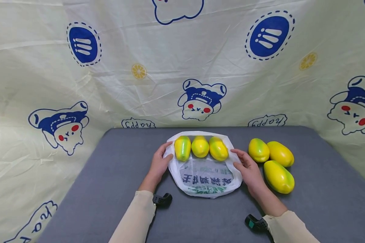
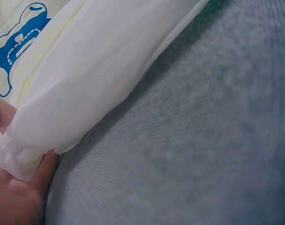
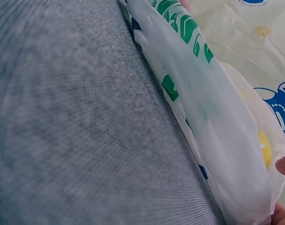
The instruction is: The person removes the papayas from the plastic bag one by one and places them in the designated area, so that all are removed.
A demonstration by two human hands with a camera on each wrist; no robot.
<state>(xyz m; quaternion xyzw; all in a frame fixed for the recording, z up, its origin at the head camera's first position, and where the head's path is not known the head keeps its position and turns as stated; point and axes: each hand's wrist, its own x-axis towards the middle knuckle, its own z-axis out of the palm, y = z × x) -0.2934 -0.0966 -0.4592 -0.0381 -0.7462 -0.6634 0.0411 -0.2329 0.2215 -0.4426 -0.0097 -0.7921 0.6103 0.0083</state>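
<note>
A white plastic bag (image 1: pixel 177 177) with dark lettering and green leaf print lies on the table, its mouth spread wide. Three glossy yellow-green fruits that look like papayas (image 1: pixel 200 147) sit in a row at its far end. My left hand (image 1: pixel 159 163) holds the bag's left rim; in the left wrist view the bunched white plastic (image 2: pixel 20 157) passes between thumb and fingers. At the opposite side my right hand (image 1: pixel 250 170) pinches the right rim, thumb inward. The right wrist view has the bag's wall (image 3: pixel 227 154) upright, with a bit of yellow fruit (image 3: pixel 265 149) behind it.
Three more yellow-green fruits (image 1: pixel 279 177) lie grouped on the grey table (image 1: pixel 115 202), just right of my right hand. Behind the table hangs a pale cloth (image 1: pixel 115 94) printed with blue cartoon figures. Each wrist wears a black band (image 1: pixel 162 200).
</note>
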